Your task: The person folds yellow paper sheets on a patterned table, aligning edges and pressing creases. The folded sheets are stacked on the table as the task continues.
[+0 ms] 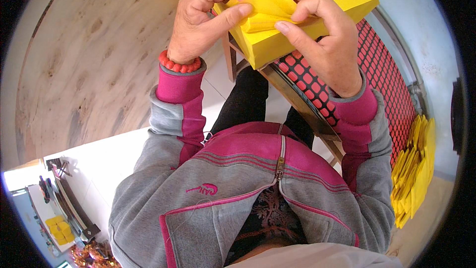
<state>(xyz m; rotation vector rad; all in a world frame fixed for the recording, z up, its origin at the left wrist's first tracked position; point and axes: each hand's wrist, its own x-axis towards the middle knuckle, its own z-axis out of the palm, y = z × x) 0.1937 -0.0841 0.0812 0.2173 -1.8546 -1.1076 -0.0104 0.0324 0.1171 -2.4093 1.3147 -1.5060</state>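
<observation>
Both hands are raised in front of me at the top of the view, holding a folded yellow sheet [270,0] that looks like paper. My left hand [198,22], a red bead bracelet at its wrist, pinches the sheet's left edge between thumb and fingers. On the other side, my right hand [329,37] has its thumb at the lower fold and its fingers closed over the right edge. Directly beneath is a thick yellow block [280,47] with flat sides, perhaps a stack of sheets. The sheet's layers bunch between my thumbs.
The block rests on a surface with a red-and-black grid cover [377,64] and a wooden edge. Several folded yellow pieces [414,173] are heaped at its right end, near the pale wall. A big wooden board [99,69] fills the left side.
</observation>
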